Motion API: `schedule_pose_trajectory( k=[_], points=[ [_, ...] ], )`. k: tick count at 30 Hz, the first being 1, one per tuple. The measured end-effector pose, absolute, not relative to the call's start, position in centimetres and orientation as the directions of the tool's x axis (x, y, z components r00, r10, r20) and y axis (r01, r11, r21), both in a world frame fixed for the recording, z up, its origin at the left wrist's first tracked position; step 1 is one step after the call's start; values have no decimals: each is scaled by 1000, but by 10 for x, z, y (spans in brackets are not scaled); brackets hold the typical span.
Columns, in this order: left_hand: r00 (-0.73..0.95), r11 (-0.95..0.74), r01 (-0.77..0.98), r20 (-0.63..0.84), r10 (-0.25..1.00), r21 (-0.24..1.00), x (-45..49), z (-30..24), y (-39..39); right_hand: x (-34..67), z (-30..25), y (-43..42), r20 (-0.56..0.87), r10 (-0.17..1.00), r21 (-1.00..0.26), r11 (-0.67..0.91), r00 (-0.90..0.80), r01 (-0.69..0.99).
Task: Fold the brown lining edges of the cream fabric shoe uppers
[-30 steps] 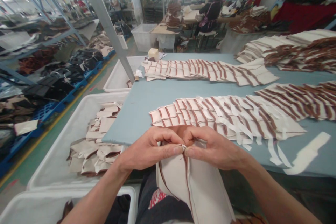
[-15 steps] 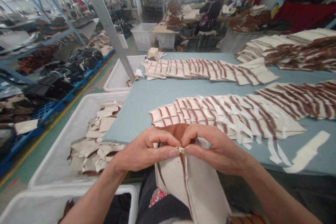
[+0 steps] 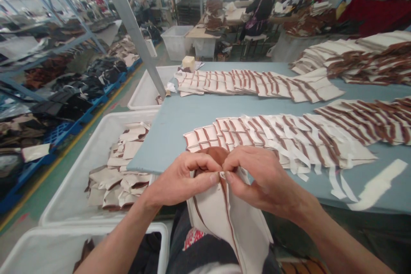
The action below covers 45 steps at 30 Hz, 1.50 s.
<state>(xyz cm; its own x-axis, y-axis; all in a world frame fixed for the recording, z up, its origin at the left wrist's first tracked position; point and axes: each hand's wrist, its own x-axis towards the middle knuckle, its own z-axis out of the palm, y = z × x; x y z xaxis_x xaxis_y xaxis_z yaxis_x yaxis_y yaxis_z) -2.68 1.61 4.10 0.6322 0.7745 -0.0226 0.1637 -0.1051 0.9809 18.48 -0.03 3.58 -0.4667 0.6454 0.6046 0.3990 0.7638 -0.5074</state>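
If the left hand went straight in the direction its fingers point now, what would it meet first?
Most likely the right hand, just opposite the left hand at the upper edge of the cream, brown-seamed flexible panel; the exact depth is unclear.

- Your piece (image 3: 212, 209) is cream, brown at its far top, with a brown-edged seam running down it.
- It hangs, pinched at the top, before the bench's (image 3: 180, 115) near edge.

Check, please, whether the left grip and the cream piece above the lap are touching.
Touching. The head view shows the left grip pinching the cream piece by its top edge, no gap showing.
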Motion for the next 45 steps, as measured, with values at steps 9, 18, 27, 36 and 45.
schedule_pose_trajectory(
  k=[9,18,27,36,45],
  points=[
    [597,-192,306,-31,802,932,-22,51,11,186,42,1,430,756,-621,644,-493,446],
    [577,-383,490,39,816,783,-20,64,12,186,38,8,269,814,-736,519,-515,435],
    [540,-218,380,-24,841,899,-25,52,15,180,43,9,59,843,-811,352,-534,467],
    [643,-333,460,-50,764,823,-38,56,20,182,39,12,152,780,-761,484,-607,433],
    [742,-622,537,31,669,570,-34,67,25,175,41,14,70,790,-732,455,-609,506]
  ],
)
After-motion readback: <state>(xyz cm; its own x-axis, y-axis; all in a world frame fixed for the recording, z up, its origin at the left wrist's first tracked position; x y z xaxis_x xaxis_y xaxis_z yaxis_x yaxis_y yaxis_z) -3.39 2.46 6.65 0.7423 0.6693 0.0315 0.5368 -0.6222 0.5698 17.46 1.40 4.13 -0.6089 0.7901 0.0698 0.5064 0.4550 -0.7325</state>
